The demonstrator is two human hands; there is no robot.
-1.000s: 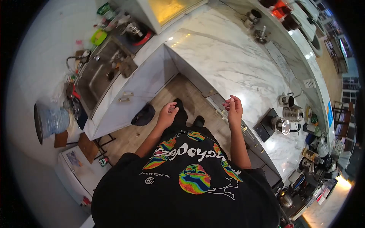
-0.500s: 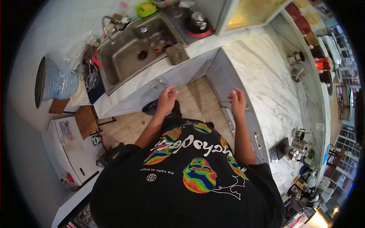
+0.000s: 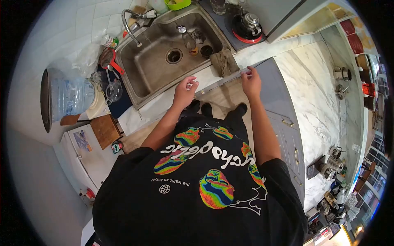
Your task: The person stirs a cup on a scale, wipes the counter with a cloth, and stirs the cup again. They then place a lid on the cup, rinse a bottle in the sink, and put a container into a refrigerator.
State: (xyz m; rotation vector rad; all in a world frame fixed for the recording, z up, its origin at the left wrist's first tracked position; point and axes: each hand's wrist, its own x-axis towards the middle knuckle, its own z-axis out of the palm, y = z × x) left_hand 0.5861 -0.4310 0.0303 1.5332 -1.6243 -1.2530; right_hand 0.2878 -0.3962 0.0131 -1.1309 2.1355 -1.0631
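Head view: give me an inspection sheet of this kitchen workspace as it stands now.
Surface: pale marble counter with a steel sink set in it.
Job's things: counter front edge by the sink; a brown cloth lies on the rim.
Clutter: cups in the sink, kettle on a red-rimmed base, green container, water jug.
Hands: left hand at the edge in front of the sink, fingers curled; right hand at the edge near the cloth; grip unclear on both.
Cables: nothing seen.
Surroundings: wooden floor, grey cabinets, small appliances at far right.
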